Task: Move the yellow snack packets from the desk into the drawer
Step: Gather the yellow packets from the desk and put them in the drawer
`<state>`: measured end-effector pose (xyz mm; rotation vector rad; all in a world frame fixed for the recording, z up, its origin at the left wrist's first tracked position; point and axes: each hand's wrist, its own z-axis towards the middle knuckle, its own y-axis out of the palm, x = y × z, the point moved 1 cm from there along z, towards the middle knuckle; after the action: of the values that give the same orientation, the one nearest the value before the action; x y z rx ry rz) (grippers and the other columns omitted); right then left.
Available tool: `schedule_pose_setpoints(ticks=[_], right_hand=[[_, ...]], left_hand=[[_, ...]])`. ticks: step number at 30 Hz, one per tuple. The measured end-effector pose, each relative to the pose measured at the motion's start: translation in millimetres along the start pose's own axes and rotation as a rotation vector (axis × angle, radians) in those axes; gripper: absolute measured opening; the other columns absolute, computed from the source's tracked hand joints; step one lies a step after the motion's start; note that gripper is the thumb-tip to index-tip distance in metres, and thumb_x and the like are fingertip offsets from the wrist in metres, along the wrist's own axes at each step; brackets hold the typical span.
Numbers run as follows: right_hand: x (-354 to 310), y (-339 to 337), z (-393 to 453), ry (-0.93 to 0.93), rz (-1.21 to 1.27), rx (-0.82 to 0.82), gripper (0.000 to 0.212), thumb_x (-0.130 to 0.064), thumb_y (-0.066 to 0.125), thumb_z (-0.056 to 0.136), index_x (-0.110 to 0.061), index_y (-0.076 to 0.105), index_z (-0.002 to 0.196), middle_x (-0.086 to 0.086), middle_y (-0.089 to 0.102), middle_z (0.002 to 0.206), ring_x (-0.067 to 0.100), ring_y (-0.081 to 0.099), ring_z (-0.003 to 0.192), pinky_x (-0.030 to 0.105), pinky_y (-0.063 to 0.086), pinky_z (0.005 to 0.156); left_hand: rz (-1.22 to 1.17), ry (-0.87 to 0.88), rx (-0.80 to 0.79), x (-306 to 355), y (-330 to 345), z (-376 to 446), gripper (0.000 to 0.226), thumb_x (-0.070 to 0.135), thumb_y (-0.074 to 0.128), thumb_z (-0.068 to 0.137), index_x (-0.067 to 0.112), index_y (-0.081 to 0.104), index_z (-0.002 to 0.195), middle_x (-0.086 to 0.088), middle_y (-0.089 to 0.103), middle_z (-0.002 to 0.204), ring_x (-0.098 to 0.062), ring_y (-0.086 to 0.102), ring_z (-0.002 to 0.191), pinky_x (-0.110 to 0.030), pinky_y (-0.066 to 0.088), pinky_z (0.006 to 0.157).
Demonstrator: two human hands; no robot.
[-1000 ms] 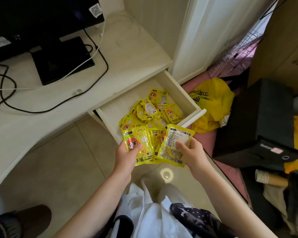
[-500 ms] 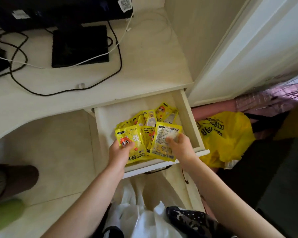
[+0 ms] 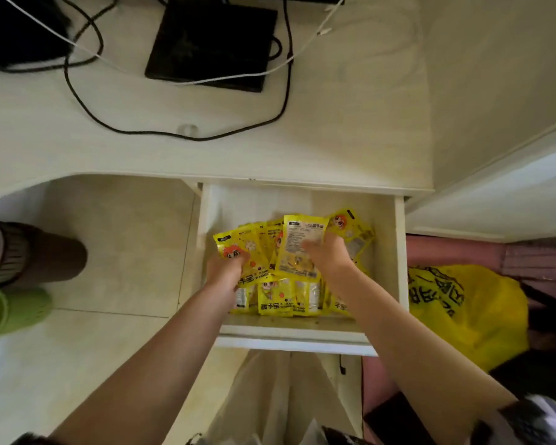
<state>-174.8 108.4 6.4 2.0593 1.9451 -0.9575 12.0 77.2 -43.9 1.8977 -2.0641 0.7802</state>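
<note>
**Inspector:** At the far left of the open drawer [image 3: 302,200], on the tiled floor [image 3: 126,239], stand a brown boot [image 3: 36,252] and a green one [image 3: 13,311]. Nearer the drawer, what has the left hand [image 3: 223,273] got?

**Assistant:** Its fingers [image 3: 238,260] are curled closed on the lower edge of a front-facing packet [image 3: 238,244], printed with an orange-haired cartoon face. That packet lies inside the drawer, against its left side, on top of other yellow snack packets [image 3: 280,298].

**Inspector:** And the middle of the drawer?

**Assistant:** The loose pile fills it from the centre toward the front wall. The right hand [image 3: 329,255] holds a back-facing packet [image 3: 300,247] tilted up over the pile; its fingers [image 3: 312,244] are closed on the packet's right edge, the tips blurred. How tight the pinch is, I cannot tell.

**Inspector:** Behind the drawer?

**Assistant:** The pale surface [image 3: 334,123] carries a flat black device [image 3: 211,43], a black cable [image 3: 180,134] and a white cable [image 3: 238,79]. I see no packets on it.

**Inspector:** Right of the drawer?

**Assistant:** A yellow plastic bag [image 3: 463,313] with black print sits on the floor just beside the drawer's right wall.
</note>
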Motion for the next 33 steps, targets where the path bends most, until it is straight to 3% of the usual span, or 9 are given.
schedule_pose_setpoints(ticks=[6,10,14,18,20,22,25,30,33], right_hand=[[-18.0,26.8,56.1,-0.004,-0.016,0.000,0.035,-0.014,0.053,0.093,-0.007,0.054,0.127,0.014,0.064,0.118,0.029,0.063,0.102,0.037,0.052,0.080],[-24.2,36.2,84.6,-0.039,-0.062,0.022,0.040,-0.013,0.051,0.092,-0.007,0.051,0.131,0.015,0.062,0.121,0.028,0.061,0.099,0.032,0.048,0.073],[-20.8,27.7,94.7,-0.070,-0.228,0.112,0.037,-0.005,0.047,0.091,-0.001,0.053,0.127,0.016,0.062,0.111,0.032,0.059,0.099,0.029,0.042,0.069],[-9.9,11.6,83.1,-0.043,-0.288,0.157,0.046,0.001,0.042,0.088,-0.002,0.047,0.134,0.013,0.057,0.110,0.035,0.056,0.110,0.035,0.049,0.075],[-2.6,4.4,74.9,-0.051,-0.288,0.149,0.034,0.000,0.042,0.085,-0.011,0.059,0.112,0.010,0.059,0.098,0.036,0.058,0.097,0.031,0.044,0.063],[4.5,-3.3,67.1,-0.049,-0.298,0.141,0.021,0.000,0.041,0.080,-0.016,0.054,0.085,0.008,0.056,0.080,0.031,0.055,0.081,0.026,0.038,0.056],[9.2,-11.9,49.2,-0.036,-0.311,0.112,0.027,0.001,0.038,0.077,-0.010,0.057,0.093,0.009,0.057,0.077,0.027,0.050,0.068,0.024,0.033,0.050],[12.1,-15.7,14.7,-0.123,-0.410,0.072,0.020,-0.005,0.038,0.084,-0.022,0.047,0.090,0.006,0.053,0.083,0.018,0.044,0.057,0.021,0.028,0.043],[15.1,-13.5,-9.9,-0.202,-0.434,0.035,0.029,-0.012,0.039,0.092,-0.019,0.054,0.116,0.011,0.062,0.100,0.013,0.049,0.056,0.021,0.032,0.044]], left_hand=[[0.035,0.023,0.012,28.8,11.9,43.9,0.010,0.011,0.068,0.078,0.018,0.066,0.085,-0.015,0.072,0.095,-0.033,0.068,0.087,-0.053,0.055,0.083],[0.060,0.024,0.003,37.6,22.4,72.3,0.030,0.016,0.070,0.077,0.015,0.064,0.106,-0.013,0.070,0.100,-0.035,0.067,0.091,-0.056,0.054,0.084],[0.169,0.118,0.020,45.4,26.3,72.1,0.023,0.016,0.061,0.089,0.008,0.060,0.110,-0.006,0.063,0.084,-0.019,0.059,0.072,-0.030,0.051,0.065],[0.295,0.161,0.029,38.1,19.0,58.1,0.014,0.012,0.056,0.092,0.021,0.052,0.103,0.006,0.046,0.069,-0.007,0.041,0.057,-0.022,0.034,0.051],[0.340,0.169,0.048,33.9,12.0,51.1,0.015,0.011,0.054,0.091,0.024,0.046,0.088,0.008,0.043,0.069,-0.005,0.039,0.057,-0.021,0.032,0.051],[0.387,0.194,0.064,30.1,5.9,42.3,0.007,0.010,0.054,0.089,0.016,0.053,0.093,0.007,0.046,0.072,-0.006,0.043,0.058,-0.023,0.035,0.051],[0.415,0.262,0.063,25.0,-0.4,23.6,0.032,0.010,0.055,0.088,0.004,0.055,0.120,-0.001,0.055,0.094,-0.010,0.052,0.068,-0.027,0.043,0.059],[0.405,0.316,0.064,17.0,-13.0,-17.8,0.032,0.013,0.054,0.092,0.009,0.054,0.124,-0.005,0.059,0.111,-0.018,0.054,0.090,-0.031,0.042,0.077],[0.391,0.335,0.085,7.9,-24.2,-41.3,0.033,0.016,0.053,0.093,0.013,0.055,0.125,-0.007,0.061,0.118,-0.018,0.057,0.089,-0.029,0.041,0.075]])
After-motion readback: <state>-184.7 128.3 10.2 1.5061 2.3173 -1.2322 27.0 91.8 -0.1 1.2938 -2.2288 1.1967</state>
